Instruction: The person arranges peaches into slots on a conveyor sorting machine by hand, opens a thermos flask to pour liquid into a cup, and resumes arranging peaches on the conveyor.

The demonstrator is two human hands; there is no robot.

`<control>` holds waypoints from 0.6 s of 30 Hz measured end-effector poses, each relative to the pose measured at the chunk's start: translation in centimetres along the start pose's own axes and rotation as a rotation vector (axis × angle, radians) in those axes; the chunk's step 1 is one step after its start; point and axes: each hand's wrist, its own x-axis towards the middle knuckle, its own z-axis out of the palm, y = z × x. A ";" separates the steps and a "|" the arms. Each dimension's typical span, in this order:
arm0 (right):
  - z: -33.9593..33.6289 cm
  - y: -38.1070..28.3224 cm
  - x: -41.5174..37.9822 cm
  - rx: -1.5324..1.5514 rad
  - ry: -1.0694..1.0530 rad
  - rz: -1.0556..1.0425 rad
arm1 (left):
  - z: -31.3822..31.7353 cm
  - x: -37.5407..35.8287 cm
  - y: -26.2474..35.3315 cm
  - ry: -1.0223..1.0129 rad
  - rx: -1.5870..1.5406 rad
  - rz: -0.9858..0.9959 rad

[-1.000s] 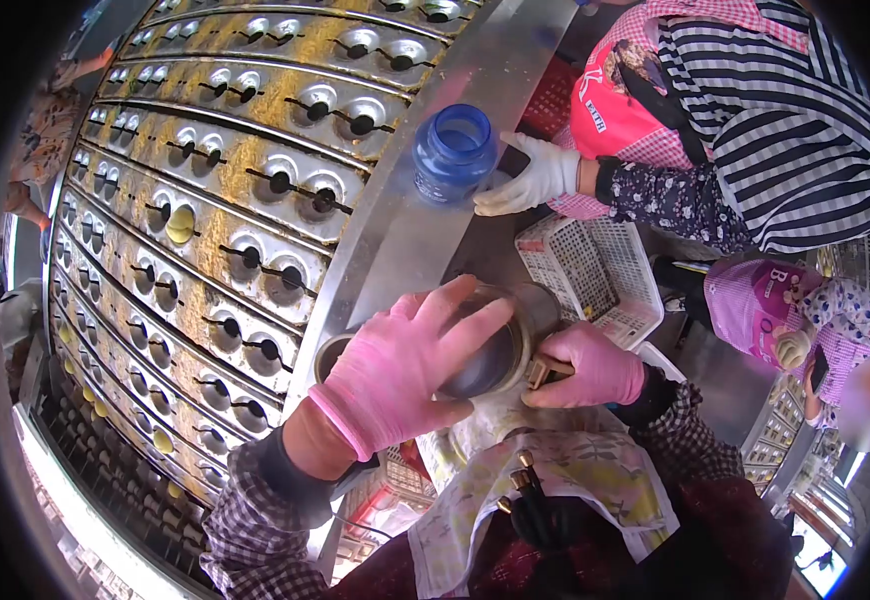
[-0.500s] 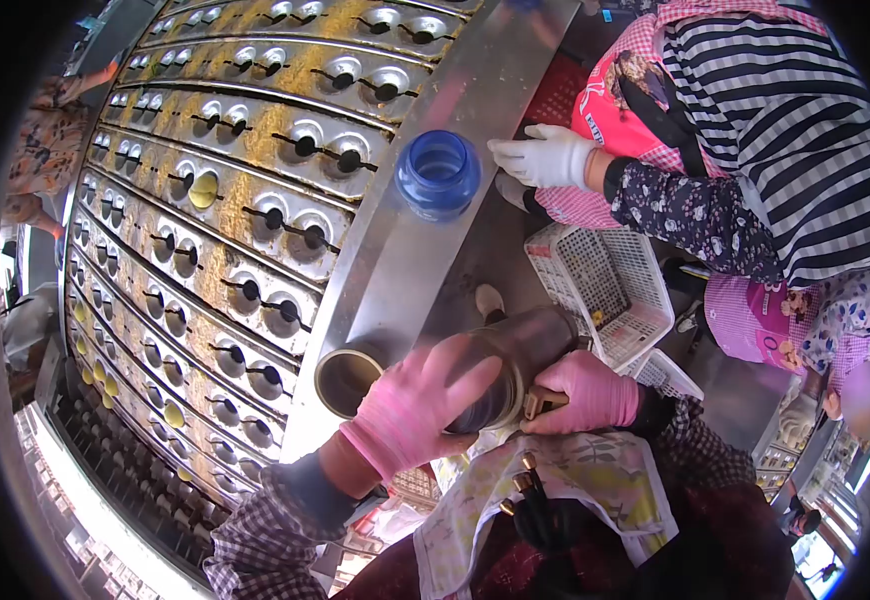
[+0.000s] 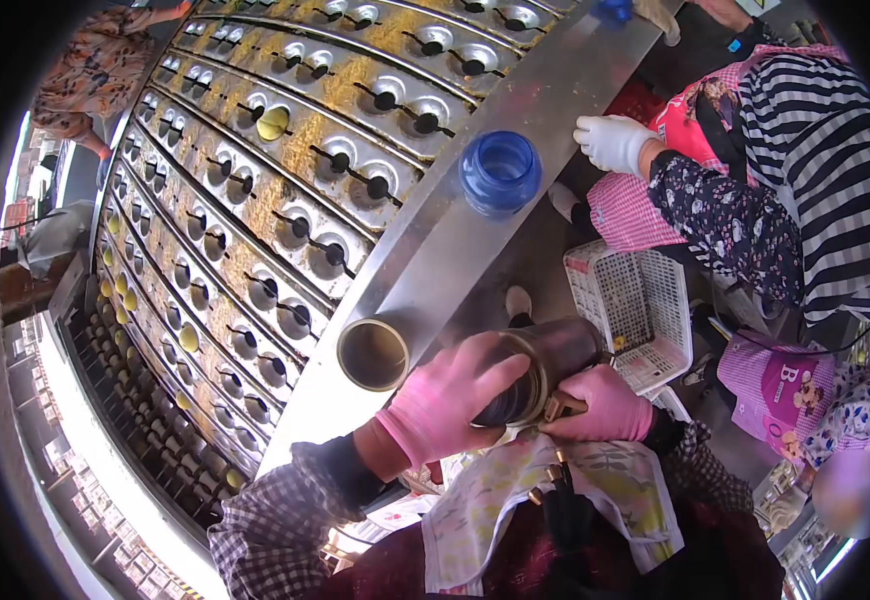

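My left hand (image 3: pixel 447 402), in a pink glove, curls over the mouth of a dark cylindrical jar (image 3: pixel 567 348), fingers across the rim and thumb below. The jar lies tilted in front of my chest. My right hand (image 3: pixel 605 405), also gloved in pink, pinches a small brown handle-like piece (image 3: pixel 561 404) at the jar's near side. What this piece belongs to is hidden by the glove. Close to my left wrist, a round open-topped container (image 3: pixel 373 355) with a brassy rim stands on the steel ledge (image 3: pixel 435 260).
Metal plates (image 3: pixel 300 270) with paired cups fill the left, a few holding yellow-green round fruits (image 3: pixel 273 124). A blue plastic jar (image 3: pixel 500 175) stands on the ledge. White crates (image 3: pixel 645 365) sit right. A co-worker's white-gloved hand (image 3: pixel 615 145) is beyond; other people stand around.
The view has shifted, so the ledge and its jars appear further right. Fruits on the plates have moved upward along the rows. Both my hands keep their hold.
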 end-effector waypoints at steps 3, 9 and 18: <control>-0.4 -0.2 0.1 -0.043 0.003 -0.026 | 0.1 0.0 0.4 0.013 -0.022 -0.029; -0.4 0.2 0.5 0.019 0.015 -0.063 | 0.6 -0.2 0.9 0.005 -0.063 -0.133; 0.7 0.7 0.5 -0.008 -0.001 -0.051 | 3.0 -1.2 1.1 0.077 -0.139 -0.277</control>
